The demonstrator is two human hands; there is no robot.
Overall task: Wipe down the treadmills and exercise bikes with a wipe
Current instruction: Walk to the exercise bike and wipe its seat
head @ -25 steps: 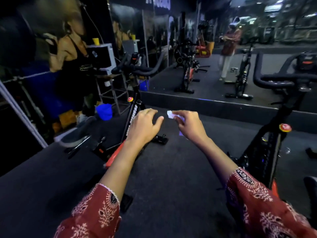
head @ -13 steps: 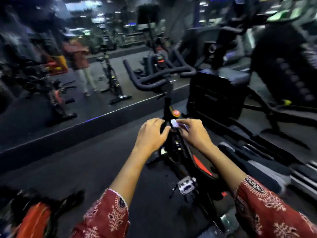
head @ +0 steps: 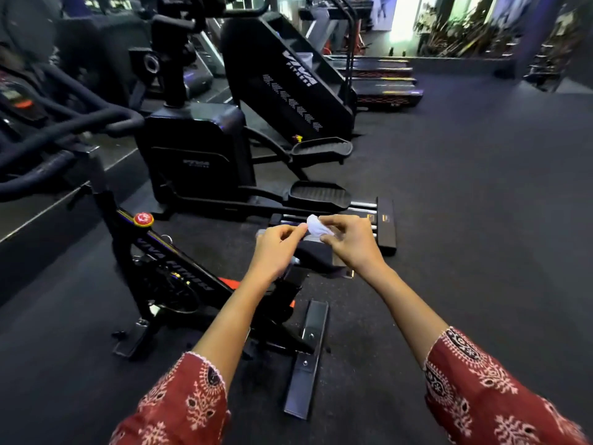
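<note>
Gym floor (head: 481, 220); wipe (head: 316, 225) between both hands (head: 276, 248) (head: 352, 243)

This is a commercial gym. An indoor exercise bike (head: 173, 271) with looped handlebars (head: 67, 123) stands on dark rubber flooring (head: 481, 194). Just beyond it sits an elliptical trainer (head: 199, 155) with two foot platforms. Behind that rises a black stair-climber (head: 288, 85) lettered "VIVA FITNESS", and treadmills (head: 388, 91) line up farther back near a bright opening.
</note>
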